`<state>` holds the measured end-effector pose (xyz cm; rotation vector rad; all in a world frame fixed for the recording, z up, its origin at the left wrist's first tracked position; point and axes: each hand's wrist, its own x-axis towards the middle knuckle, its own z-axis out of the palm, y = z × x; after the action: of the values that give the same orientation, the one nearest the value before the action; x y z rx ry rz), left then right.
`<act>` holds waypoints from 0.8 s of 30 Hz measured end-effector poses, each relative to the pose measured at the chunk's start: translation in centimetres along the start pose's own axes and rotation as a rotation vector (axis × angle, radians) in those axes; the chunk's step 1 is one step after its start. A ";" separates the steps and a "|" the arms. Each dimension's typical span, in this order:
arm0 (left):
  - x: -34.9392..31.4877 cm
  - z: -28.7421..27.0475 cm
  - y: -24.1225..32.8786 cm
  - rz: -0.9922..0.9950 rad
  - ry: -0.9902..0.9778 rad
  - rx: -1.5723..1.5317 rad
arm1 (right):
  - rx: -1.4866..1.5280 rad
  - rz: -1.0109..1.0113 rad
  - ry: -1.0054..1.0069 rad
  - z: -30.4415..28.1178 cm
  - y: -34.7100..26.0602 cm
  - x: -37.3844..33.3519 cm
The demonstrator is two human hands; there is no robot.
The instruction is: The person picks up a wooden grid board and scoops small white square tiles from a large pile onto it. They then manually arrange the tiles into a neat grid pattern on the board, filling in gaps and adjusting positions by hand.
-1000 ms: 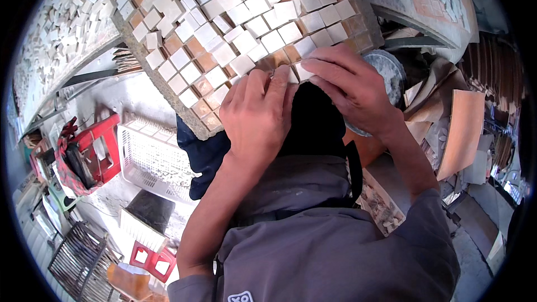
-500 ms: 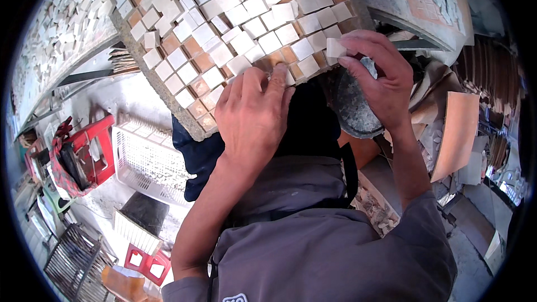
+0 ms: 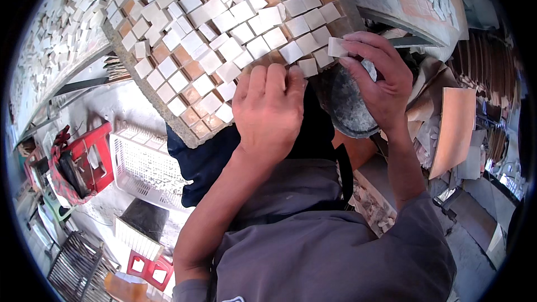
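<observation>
A board [image 3: 136, 83] with a grid of orange-brown squares lies at the top, many of them covered by small white tiles [image 3: 274, 38]. My right hand [image 3: 386, 75] pinches a white tile [image 3: 337, 47] between thumb and index finger at the board's right near corner. Over the near edge, my left hand [image 3: 267, 114] is closed, its fingers bent down onto the tiles. Its fingertips are hidden, so whatever they hold does not show. Beneath the right hand sits a dark round bucket [image 3: 351, 103] with grey, crusted insides.
Loose white tiles [image 3: 61, 39] cover a table at far left. Lower left are a white plastic basket [image 3: 142, 162], a red stool [image 3: 92, 156] and a dark container [image 3: 144, 218]. An orange-brown sheet [image 3: 453, 131] leans at right, near a box of broken pieces [image 3: 376, 204].
My left hand has slid right along the board's near edge, and its fingers are more bent. My right hand keeps its pinch on the tile. The board appears slightly farther left in view.
</observation>
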<state>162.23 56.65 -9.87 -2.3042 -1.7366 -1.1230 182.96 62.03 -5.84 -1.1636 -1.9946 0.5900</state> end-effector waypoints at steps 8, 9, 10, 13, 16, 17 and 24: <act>0.5 0.8 0.6 -0.031 0.016 0.011 | 0.048 -0.023 0.050 0.7 0.3 -0.2; 0.6 0.7 0.7 -0.034 0.003 0.008 | 0.055 -0.031 0.050 0.7 0.3 -0.2; 0.7 0.6 0.9 -0.040 -0.009 0.003 | 0.054 -0.028 0.039 0.7 0.4 -0.3; 1.1 0.5 1.0 -0.075 -0.032 0.009 | 0.049 -0.020 0.020 0.5 0.5 -0.5; 1.2 0.6 1.2 -0.110 -0.049 0.012 | 0.040 -0.017 0.026 0.5 0.5 -0.5; 1.2 0.7 1.3 -0.122 -0.056 0.013 | 0.038 -0.015 0.027 0.5 0.5 -0.5; 1.1 0.8 0.9 -0.130 -0.064 -0.059 | 0.033 -0.016 0.002 1.3 -0.7 -0.5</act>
<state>163.53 57.57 -9.44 -2.3146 -1.9262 -1.1474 181.72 61.24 -6.29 -1.1266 -1.9835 0.6111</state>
